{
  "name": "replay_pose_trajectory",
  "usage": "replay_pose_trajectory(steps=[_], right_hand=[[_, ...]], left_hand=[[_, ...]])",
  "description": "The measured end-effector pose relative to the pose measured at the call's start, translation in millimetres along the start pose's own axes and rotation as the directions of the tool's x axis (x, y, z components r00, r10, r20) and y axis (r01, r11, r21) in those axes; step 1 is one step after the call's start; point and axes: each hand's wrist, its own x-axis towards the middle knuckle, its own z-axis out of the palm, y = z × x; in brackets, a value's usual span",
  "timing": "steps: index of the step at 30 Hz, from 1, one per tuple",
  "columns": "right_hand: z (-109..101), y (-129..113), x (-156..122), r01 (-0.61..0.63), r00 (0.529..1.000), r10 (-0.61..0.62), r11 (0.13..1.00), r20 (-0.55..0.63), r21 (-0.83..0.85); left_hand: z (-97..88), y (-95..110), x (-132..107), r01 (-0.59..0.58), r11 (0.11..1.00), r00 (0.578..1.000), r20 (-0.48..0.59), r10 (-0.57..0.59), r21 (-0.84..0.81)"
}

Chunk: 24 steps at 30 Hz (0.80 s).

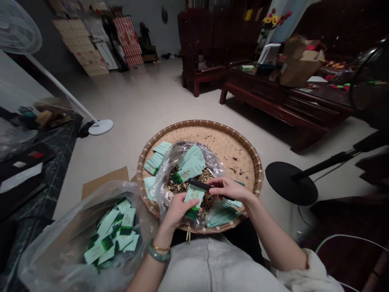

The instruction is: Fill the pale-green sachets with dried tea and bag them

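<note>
Left hand (179, 209) pinches a green packet (194, 195), thumb across its face, over the near side of the clear bag (163, 164). Right hand (226, 188) is wrapped round a black stick (199, 184) lying across the packet's upper end; whether it grips the packet or only rests there, cannot tell. Hands close together, not touching. Risks, as judged: a tilt of the left wrist could spill the packet if its top is open; a sideways push of the stick could crease or skew that end; a forearm catching the bag's loose edge could drag it and scatter the fanned packets (193, 157). Containers: the round woven tray (240, 142) carries the clear bag, with dark and pale dry bits (174, 187) inside and the fan on top of them. Flat packet stacks (153, 163) line the tray's left side; more flat packets (223, 215) lie at the near right, some dry crumbs on the bare weave. To the left, a big plastic bag (54, 247) holds a jumbled heap of packets (127, 221); a cardboard flap (106, 182) shows behind it.
</note>
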Motion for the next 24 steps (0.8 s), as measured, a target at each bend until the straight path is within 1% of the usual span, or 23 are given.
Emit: replay_pose_trajectory(steps=[3, 6, 8, 11, 15, 18, 20, 24], right_hand=[[-4, -1, -2, -0.017, 1.0, 0.017, 0.996, -0.005, 0.091], [-7, -2, -5, -0.012, 0.998, 0.019, 0.994, -0.059, 0.106], [-8, 0, -6, -0.002, 0.995, 0.008, 0.998, -0.098, 0.064], [-5, 3, -4, 0.016, 0.99, -0.023, 0.999, -0.136, -0.051], [4, 3, 0, 0.074, 0.974, -0.115, 0.975, -0.193, -0.211], [7, 2, 2, 0.079, 0.965, -0.133, 0.969, -0.226, -0.235], [6, 2, 1, 0.064, 0.97, -0.107, 0.979, -0.218, -0.196], [2, 4, 0, 0.036, 0.991, -0.047, 0.996, -0.127, -0.088]], left_hand=[[-1.1, 0, 2, -0.003, 1.0, 1.0, -0.009, 0.003, -0.001], [-2.8, -2, 3, -0.002, 1.0, 1.0, -0.028, 0.002, -0.003], [-3.2, -2, 4, -0.007, 1.0, 1.0, -0.03, 0.007, 0.002], [-1.2, -1, 4, -0.007, 0.999, 0.999, -0.035, 0.008, 0.031], [2.0, 0, 4, -0.016, 0.997, 0.999, -0.029, 0.018, 0.069], [0.7, -1, 5, -0.029, 0.996, 0.999, -0.03, 0.031, 0.082], [-0.9, -1, 6, -0.033, 0.996, 0.999, -0.037, 0.036, 0.082], [-1.7, -2, 6, -0.026, 0.996, 0.998, -0.056, 0.03, 0.08]])
